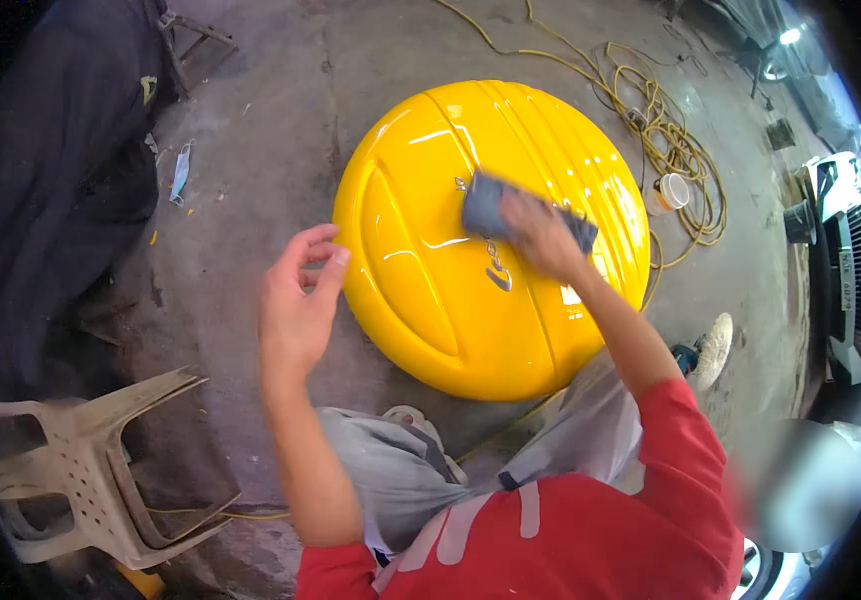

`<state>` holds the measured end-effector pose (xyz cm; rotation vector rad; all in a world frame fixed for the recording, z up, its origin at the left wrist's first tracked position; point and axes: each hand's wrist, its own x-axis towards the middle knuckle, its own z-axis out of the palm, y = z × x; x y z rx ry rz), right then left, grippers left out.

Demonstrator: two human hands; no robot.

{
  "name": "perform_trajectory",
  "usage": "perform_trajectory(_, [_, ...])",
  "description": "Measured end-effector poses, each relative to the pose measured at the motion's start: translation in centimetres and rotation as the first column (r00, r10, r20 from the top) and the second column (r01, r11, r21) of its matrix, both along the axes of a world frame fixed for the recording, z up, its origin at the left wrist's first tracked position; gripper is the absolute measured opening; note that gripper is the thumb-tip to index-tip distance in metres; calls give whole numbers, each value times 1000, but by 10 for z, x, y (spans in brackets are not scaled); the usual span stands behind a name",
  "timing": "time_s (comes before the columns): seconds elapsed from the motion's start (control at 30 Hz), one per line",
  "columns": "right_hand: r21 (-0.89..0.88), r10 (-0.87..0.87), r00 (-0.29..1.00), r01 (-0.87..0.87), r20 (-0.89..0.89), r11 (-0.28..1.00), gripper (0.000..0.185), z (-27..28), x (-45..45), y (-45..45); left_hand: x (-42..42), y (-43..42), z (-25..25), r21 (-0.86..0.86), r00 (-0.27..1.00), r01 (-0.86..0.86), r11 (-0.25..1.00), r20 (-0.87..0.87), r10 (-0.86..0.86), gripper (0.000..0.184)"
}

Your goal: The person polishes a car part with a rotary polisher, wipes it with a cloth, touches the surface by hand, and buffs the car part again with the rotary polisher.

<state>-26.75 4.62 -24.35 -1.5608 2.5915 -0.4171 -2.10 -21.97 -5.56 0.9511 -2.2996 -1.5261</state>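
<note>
A round, glossy yellow panel that looks like a spare wheel cover [420, 350] lies in front of me, with chrome emblem pieces [498, 275] near its middle. My right hand [540, 235] presses a folded dark grey cloth [487, 203] onto the panel, partly covering the emblem; both are slightly blurred. Beside the panel's left edge is my left hand [300, 295]. Its fingers are loosely bent, the thumb stands apart from them, and nothing shows between them.
A coiled yellow hose or cable [665, 140] lies behind a white tub [670, 191] on the right. A polisher with a pale pad [715, 350] is by my right knee. A worn plastic chair [80, 470] stands at left. A car front [845, 260] is far right.
</note>
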Motion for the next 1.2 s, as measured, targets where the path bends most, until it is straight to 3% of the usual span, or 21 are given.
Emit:
perform_trajectory(0.07, [-56, -210, 967, 204, -142, 977, 52, -7, -35, -64, -3, 10, 3, 57, 997, 79, 995, -21, -78, 34])
perform_trajectory(0.17, [-121, -224, 953, 202, -206, 972, 48, -18, -14, -139, -16, 24, 1, 52, 988, 153, 987, 10, -154, 35])
perform_trajectory(0.2, [-186, -118, 981, 88, -156, 979, 47, -20, 14, -139, -18, 29, 0, 53, 984, 177, 983, 22, -178, 35])
perform_trajectory(0.23, [-186, -56, 968, 10, -243, 982, 48, -26, 50, -126, -23, 30, -1, 51, 979, 200, 978, 25, -202, 35])
perform_trajectory(0.27, [-41, 26, 987, -33, -156, 999, 52, -11, 91, -101, -28, 31, -3, 48, 974, 223, 974, 22, -224, 35])
perform_trajectory(0.3, [-168, -36, 999, 37, 12, 985, 59, -17, 131, -67, -33, 30, -7, 46, 969, 245, 968, 13, -246, 35])
perform_trajectory(0.4, [1, 131, 957, -135, 258, 991, 63, 16, 199, 59, -44, 21, -22, -4, 976, 206, 979, 70, -205, 32])
perform_trajectory(0.47, [54, 59, 987, -68, 148, 996, 62, 2, 168, 116, -51, 20, -27, -96, 981, 172, 980, 112, -161, 34])
perform_trajectory(0.5, [59, -204, 978, 201, 53, 978, 61, 5, 139, 123, -52, 21, -28, -101, 979, 184, 978, 113, -172, 34])
perform_trajectory(0.57, [-175, -586, 809, 572, -37, 801, 54, -20, 59, 129, -51, 25, -26, -70, 977, 200, 977, 85, -194, 35])
perform_trajectory(0.63, [-204, -740, 661, 713, -121, 671, 49, -38, -9, 98, -52, 34, -22, -59, 974, 209, 976, 105, -202, 36])
perform_trajectory(0.67, [-159, -713, 674, 696, -192, 701, 45, -30, -19, 69, -52, 40, -22, -36, 971, 209, 977, 130, -203, 36])
perform_trajectory(0.7, [48, -678, 719, 691, -153, 721, 41, -11, -12, 34, -54, 44, -24, -41, 967, 219, 975, 145, -211, 36])
perform_trajectory(0.73, [31, -499, 849, 511, -174, 859, 42, -11, 13, 7, -57, 44, -28, -48, 964, 237, 970, 132, -229, 36])
perform_trajectory(0.77, [-170, -490, 833, 461, -255, 871, 43, -26, 53, -24, -61, 44, -32, -55, 964, 249, 967, 113, -242, 36])
perform_trajectory(0.83, [-224, -245, 965, 260, 92, 939, 61, -20, 147, -33, -72, 43, -42, -48, 951, 272, 961, 164, -261, 36])
perform_trajectory(0.9, [-275, -102, 974, 156, 201, 949, 61, -19, 213, 2, -77, 35, -59, -29, 936, 293, 956, 213, -281, 36])
perform_trajectory(1.0, [-138, 104, 967, -73, 234, 988, 56, -10, 199, 97, -69, 9, -67, 6, 883, 369, 930, 311, -352, 37])
perform_trajectory(1.03, [-34, 50, 970, -43, 240, 998, 56, -1, 165, 122, -66, 2, -65, -9, 899, 329, 944, 310, -310, 37])
perform_trajectory(1.1, [-61, -284, 955, 279, -85, 958, 56, -22, 97, 147, -55, -4, -63, -22, 918, 274, 961, 305, -255, 37])
perform_trajectory(1.2, [-171, -579, 802, 556, -144, 813, 51, -16, 23, 104, -45, -10, -44, -58, 955, 168, 984, 259, -148, 36])
